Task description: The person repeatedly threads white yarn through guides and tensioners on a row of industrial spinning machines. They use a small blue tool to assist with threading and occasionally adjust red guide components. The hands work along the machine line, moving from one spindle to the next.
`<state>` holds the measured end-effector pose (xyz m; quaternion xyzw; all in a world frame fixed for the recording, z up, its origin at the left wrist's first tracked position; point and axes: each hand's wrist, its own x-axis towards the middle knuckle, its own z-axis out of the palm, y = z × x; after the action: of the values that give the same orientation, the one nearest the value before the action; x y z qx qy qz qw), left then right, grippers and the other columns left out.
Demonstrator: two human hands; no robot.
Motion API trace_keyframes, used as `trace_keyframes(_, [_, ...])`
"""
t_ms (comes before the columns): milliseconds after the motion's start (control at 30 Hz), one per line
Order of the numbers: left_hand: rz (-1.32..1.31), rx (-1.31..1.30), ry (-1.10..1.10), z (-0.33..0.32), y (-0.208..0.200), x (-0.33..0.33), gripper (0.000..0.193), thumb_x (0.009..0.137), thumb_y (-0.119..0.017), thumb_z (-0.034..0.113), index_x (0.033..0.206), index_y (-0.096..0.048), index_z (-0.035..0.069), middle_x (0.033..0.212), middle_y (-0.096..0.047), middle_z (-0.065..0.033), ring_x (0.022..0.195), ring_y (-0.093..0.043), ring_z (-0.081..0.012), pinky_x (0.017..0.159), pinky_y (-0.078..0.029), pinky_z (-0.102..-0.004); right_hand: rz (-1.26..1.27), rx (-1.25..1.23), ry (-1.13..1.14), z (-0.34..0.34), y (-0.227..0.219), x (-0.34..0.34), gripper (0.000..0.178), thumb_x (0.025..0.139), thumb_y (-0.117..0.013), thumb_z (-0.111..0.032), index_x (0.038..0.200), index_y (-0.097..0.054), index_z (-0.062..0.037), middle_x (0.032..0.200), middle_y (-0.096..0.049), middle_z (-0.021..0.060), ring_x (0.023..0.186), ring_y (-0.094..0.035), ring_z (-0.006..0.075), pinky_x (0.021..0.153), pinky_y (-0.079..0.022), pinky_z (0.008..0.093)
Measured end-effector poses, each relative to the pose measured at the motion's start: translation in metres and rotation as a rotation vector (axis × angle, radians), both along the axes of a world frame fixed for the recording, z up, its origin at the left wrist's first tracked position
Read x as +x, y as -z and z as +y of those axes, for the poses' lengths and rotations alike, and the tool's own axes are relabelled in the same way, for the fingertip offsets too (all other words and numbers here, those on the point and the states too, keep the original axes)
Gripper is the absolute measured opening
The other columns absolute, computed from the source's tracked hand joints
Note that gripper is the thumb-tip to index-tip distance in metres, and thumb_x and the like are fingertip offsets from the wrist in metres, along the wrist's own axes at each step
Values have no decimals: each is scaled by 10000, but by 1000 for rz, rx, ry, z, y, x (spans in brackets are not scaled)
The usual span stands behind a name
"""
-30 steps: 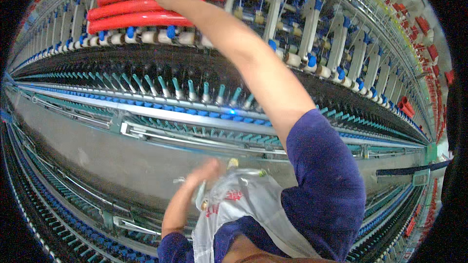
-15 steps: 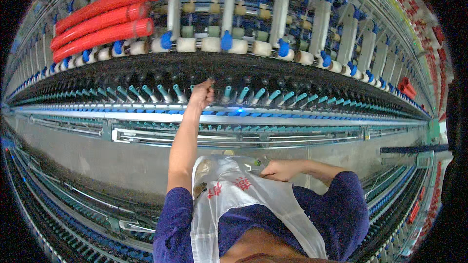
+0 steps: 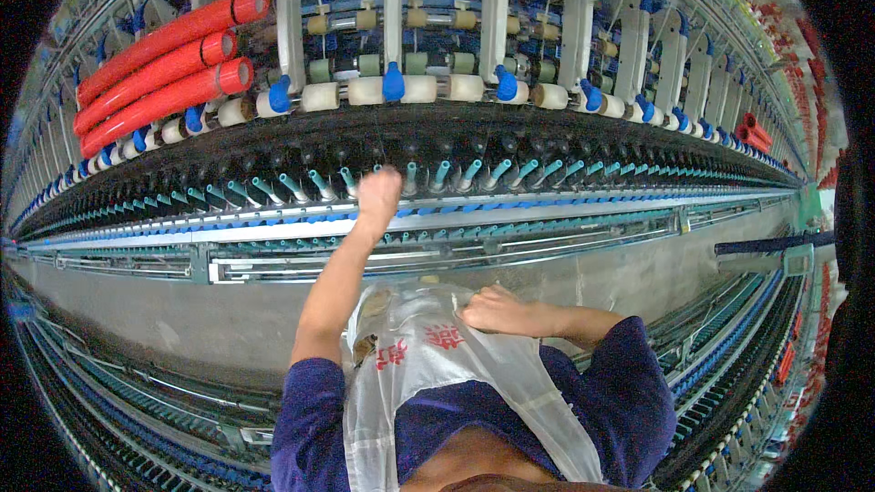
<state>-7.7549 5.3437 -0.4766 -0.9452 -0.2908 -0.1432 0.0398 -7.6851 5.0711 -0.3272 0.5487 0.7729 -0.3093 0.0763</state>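
Observation:
Over the row of teal-topped spindles (image 3: 444, 173) in front of me, my left hand (image 3: 380, 189) is reached out, fingers curled in and somewhat smeared. One spindle tip shows just above its knuckles; what the fingers hold, if anything, is hidden. My right hand (image 3: 499, 310) is closed in a fist against the front of my translucent white apron (image 3: 428, 319), near its bulging pocket. Its fingertips are out of sight. Above the spindles runs a line of white rollers (image 3: 392, 89) with blue end pieces.
Three red tubes (image 3: 169, 68) lie on the frame at upper left; more red tubes (image 3: 753, 132) rest at far right. A silver rail (image 3: 510, 207) runs below the spindles. Behind me, across the grey floor (image 3: 182, 310), stands another spindle row (image 3: 137, 401). A dark bar (image 3: 775, 243) juts in at right.
My left hand has drawn back slightly toward me, uncovering a spindle tip. My right hand has shifted left on the apron. The whole view has swung a little to the right.

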Motion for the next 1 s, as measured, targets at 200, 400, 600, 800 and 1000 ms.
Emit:
trace_keyframes(200, [617,-494,14,-54,162,-135,192,808,-547,176,925,-684,108,964,-665,-83,935,-636,-282,731,-527,-430,202,91,-5,13,-8,10,174,782,-553,-186,711,-635,-50,670,-626,181,633,-633,357,575,-513,455])
trace_keyframes(400, [838,-1159,-674,-135,231,-346,251,825,-534,250,1003,-648,114,966,-658,-118,944,-619,-314,782,-505,-465,524,218,790,110,7,18,325,911,-536,-318,779,-618,-32,564,-578,112,447,-568,186,473,-468,312])
trace_keyframes(600, [806,-1222,-639,-145,236,-382,290,822,-538,258,1055,-611,100,953,-648,-152,912,-615,-343,774,-500,-485,182,275,1052,263,103,19,539,852,-523,-506,732,-683,-6,730,-633,249,702,-644,372,640,-507,466])
trace_keyframes(800, [234,-816,-277,-95,207,-266,281,821,-556,231,1048,-578,66,907,-633,-186,854,-606,-378,757,-489,-493,-204,792,568,221,179,16,177,812,-538,-245,761,-627,-101,539,-569,135,461,-578,316,426,-459,438])
trace_keyframes(1000, [-762,-1042,-234,-27,61,-83,275,915,-531,201,1035,-598,-38,724,-640,-179,663,-656,-245,580,-502,-360,-358,-258,401,9,274,45,149,772,-555,-164,805,-654,-58,792,-634,161,730,-628,354,627,-512,447])
